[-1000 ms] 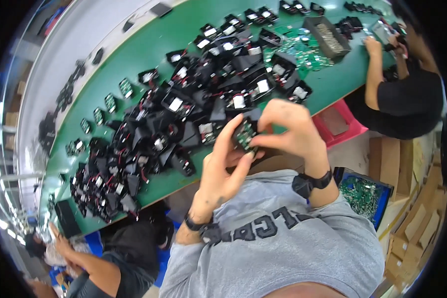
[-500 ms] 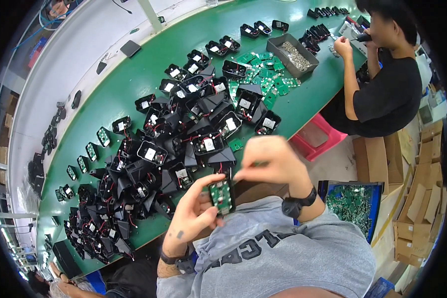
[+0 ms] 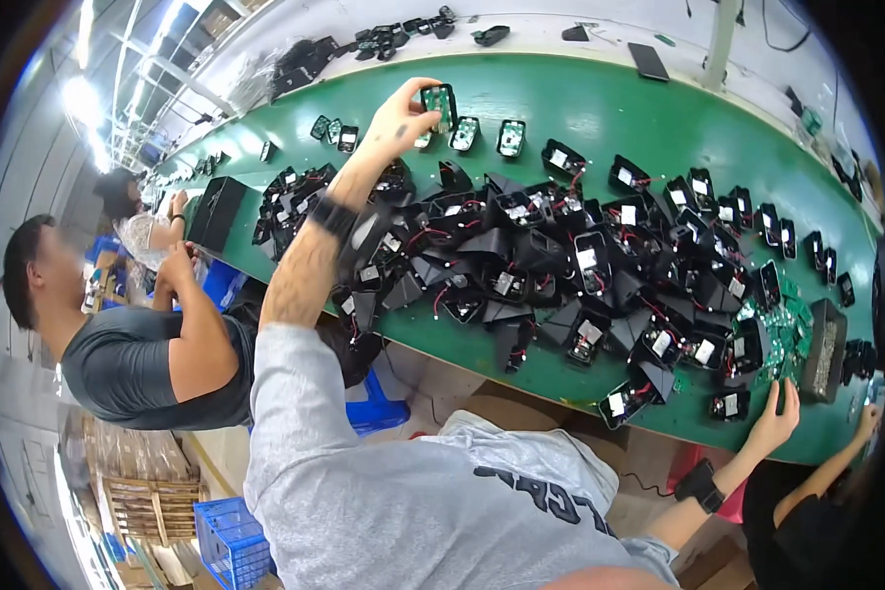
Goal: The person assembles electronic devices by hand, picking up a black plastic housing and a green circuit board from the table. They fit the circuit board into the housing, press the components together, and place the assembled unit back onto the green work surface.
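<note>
My left hand (image 3: 399, 123) is stretched over the far side of the table. Its fingers are closed around a small black housing (image 3: 440, 107) with a green circuit board set in it. Just beside it stand similar housings with boards (image 3: 464, 134), in a short row. My right hand (image 3: 775, 429) is at the table's near edge on the right, its fingers apart and nothing visible in them. Closest to it are a black housing (image 3: 730, 405) and the heap of loose green circuit boards (image 3: 787, 324).
A large heap of black housings (image 3: 541, 251) with red wires covers the middle of the green table (image 3: 580, 103). A grey bin of small metal parts (image 3: 824, 354) stands beyond the boards. Co-workers sit at left (image 3: 157, 344) and right (image 3: 806, 521). A blue crate (image 3: 231, 541) is on the floor.
The view has swung left. My left hand has carried the housing with its board from in front of me to the far row. My right hand has left it and reached right towards the boards.
</note>
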Demonstrator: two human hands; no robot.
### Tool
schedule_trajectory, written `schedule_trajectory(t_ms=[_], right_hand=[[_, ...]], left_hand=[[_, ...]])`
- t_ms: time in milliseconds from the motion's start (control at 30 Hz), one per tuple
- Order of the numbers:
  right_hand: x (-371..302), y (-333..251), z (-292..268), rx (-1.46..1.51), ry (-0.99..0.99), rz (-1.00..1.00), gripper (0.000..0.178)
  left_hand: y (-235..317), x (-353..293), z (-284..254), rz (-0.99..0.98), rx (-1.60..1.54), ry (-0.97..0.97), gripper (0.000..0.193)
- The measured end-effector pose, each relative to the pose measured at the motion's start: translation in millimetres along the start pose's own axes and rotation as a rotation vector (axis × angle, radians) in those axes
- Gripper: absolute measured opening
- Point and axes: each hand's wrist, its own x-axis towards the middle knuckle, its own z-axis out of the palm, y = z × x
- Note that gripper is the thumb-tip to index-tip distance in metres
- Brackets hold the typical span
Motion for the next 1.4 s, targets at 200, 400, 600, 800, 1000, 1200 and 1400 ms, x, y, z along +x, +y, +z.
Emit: schedule_trajectory(t_ms=[200,400,600,800,1000,1200,1400], right_hand=[[-15.6,15.3,-2.2,0.136,0.205,0.267,0.030],[-20.7,33.3,-4.8,0.392,0.407,0.384,0.034],[-19.6,45.6,-2.9,0.342,0.382,0.426,0.034],[-18.3,44.0,-3.4,0.591,0.429,0.518,0.038],[-20.1,47.0,-8.8,0.589,0.411,0.491,0.039],[-19.7,40.2,-5.3,0.578,0.466,0.459,0.038],[-19.2,36.3,-5.5,0.664,0.486,0.472,0.035]], left_hand=[[-70.7,95.5,37.2,0.042,0.255,0.068,0.045],[-112.3,136.3,64.9,0.064,0.393,0.056,0.041],[-141.3,149.8,40.2,-0.040,0.387,0.041,0.043],[-165.0,144.1,23.9,0.015,0.505,-0.074,0.042],[-235.1,116.0,-80.4,-0.746,0.518,0.400,0.035],[-284.4,82.2,-73.7,-0.645,0.111,0.280,0.058],[-240.4,96.9,-73.2,-0.377,0.178,0.085,0.069]])
